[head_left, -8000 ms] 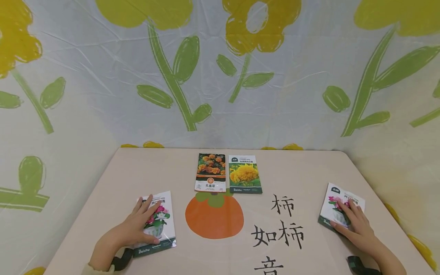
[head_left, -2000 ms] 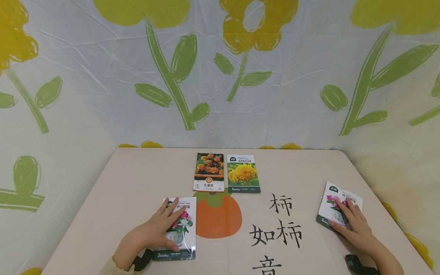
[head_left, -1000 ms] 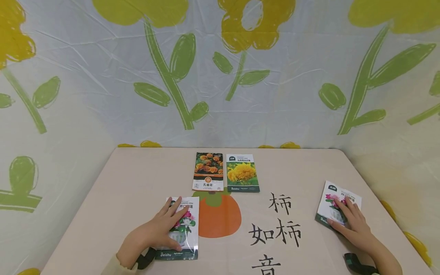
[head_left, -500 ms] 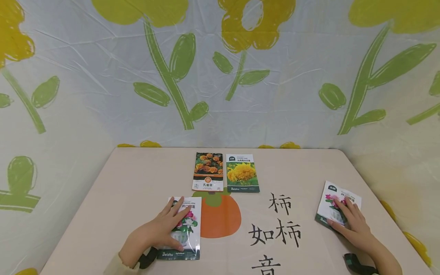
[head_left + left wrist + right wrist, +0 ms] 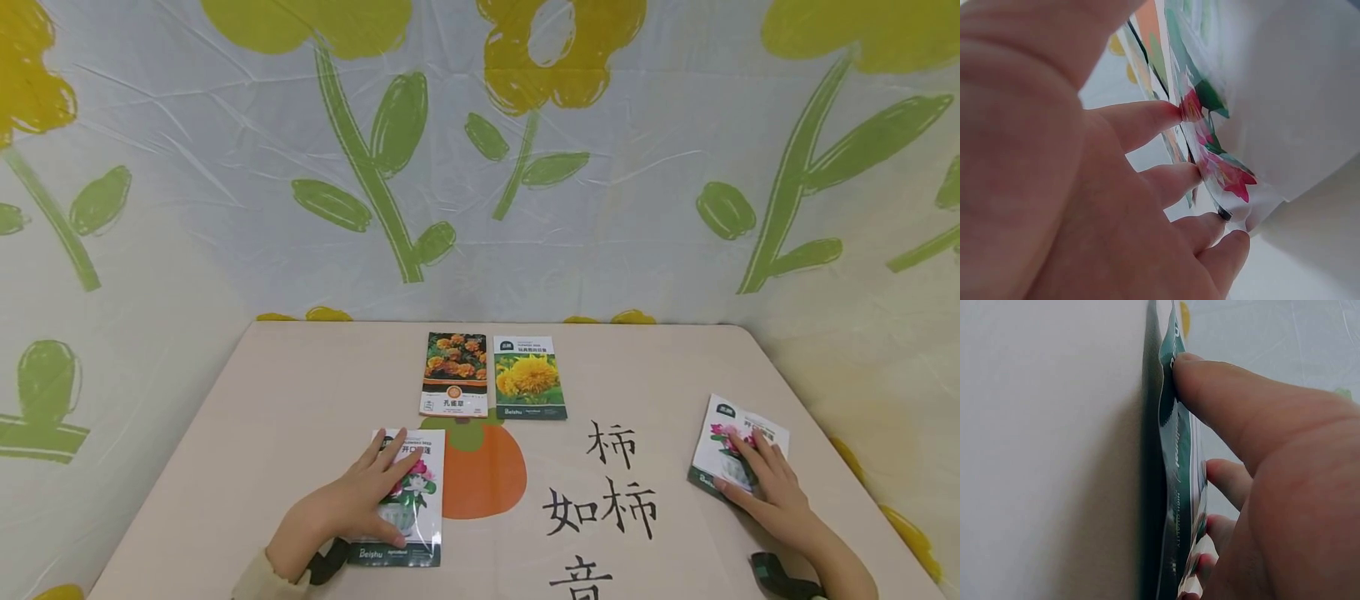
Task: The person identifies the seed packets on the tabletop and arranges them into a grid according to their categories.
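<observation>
My left hand (image 5: 347, 500) lies spread over a white-and-green flower seed packet (image 5: 426, 512) printed with pink blooms in a striped pot. In the left wrist view, fingertips (image 5: 1191, 175) touch the printed face of that packet (image 5: 1229, 178). At the right, my right hand (image 5: 776, 492) rests with extended fingers on a similar seed packet (image 5: 708, 446), which lies tilted on the table. The right wrist view has the thumb (image 5: 1210, 381) and fingertips touching the face of this packet (image 5: 1175, 462). Both hands partly cover their packets.
Side by side at the back middle lie an orange marigold seed packet (image 5: 454, 375) and a yellow-flower seed packet (image 5: 529, 377). The pale tabletop (image 5: 322, 375) bears a printed persimmon (image 5: 487, 475) and black characters. A flower-patterned cloth (image 5: 600, 250) rises behind the table.
My left hand has slid its packet rightward from the table's left side, and it now overlaps the printed persimmon. My right hand and its packet look unmoved.
</observation>
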Action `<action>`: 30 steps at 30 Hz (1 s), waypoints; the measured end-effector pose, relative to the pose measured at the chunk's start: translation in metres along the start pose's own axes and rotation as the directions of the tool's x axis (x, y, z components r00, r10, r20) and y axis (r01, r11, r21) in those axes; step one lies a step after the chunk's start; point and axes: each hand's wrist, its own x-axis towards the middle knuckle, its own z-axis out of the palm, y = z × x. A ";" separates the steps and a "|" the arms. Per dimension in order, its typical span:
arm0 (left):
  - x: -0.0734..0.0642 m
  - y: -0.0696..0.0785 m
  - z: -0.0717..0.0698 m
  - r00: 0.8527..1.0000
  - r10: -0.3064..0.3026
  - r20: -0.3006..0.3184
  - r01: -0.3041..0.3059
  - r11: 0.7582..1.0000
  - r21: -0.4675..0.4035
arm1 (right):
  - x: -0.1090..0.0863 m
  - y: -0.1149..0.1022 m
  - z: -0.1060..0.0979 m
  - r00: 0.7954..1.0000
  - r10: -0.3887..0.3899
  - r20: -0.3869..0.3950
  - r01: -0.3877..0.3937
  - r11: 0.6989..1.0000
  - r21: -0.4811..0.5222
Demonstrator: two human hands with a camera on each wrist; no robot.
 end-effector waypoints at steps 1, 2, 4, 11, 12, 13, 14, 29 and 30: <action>0.000 0.000 0.000 1.000 -0.001 0.000 0.001 1.000 0.001 | 0.000 0.000 0.000 1.000 0.000 0.000 0.000 1.000 0.001; 0.001 0.000 0.001 1.000 -0.001 -0.001 0.001 1.000 0.002 | 0.000 0.000 0.000 1.000 0.000 0.001 0.000 1.000 0.001; 0.001 0.001 0.001 1.000 0.001 -0.003 -0.001 1.000 0.007 | 0.000 0.000 0.000 1.000 0.001 0.001 -0.001 1.000 0.000; 0.001 0.003 0.000 1.000 -0.006 0.001 0.006 1.000 0.012 | 0.001 0.001 0.000 1.000 -0.009 -0.006 0.009 1.000 0.002; 0.001 0.003 0.000 1.000 -0.007 0.002 0.007 1.000 0.012 | 0.001 0.002 0.000 1.000 -0.009 -0.006 0.009 1.000 0.001; 0.002 0.003 0.001 1.000 -0.005 0.004 0.005 1.000 0.013 | 0.001 0.002 0.001 1.000 -0.010 -0.005 0.010 1.000 0.001; 0.002 0.003 0.001 1.000 -0.004 0.004 0.004 1.000 0.013 | 0.001 0.002 0.001 1.000 -0.010 -0.004 0.010 1.000 0.003; 0.004 0.004 0.001 1.000 0.029 0.009 -0.030 0.999 0.034 | 0.000 0.000 0.000 1.000 -0.014 -0.006 0.014 1.000 0.011; 0.003 0.005 0.001 0.999 0.032 0.009 -0.032 0.999 0.034 | 0.000 0.000 0.000 1.000 -0.015 -0.007 0.015 1.000 0.011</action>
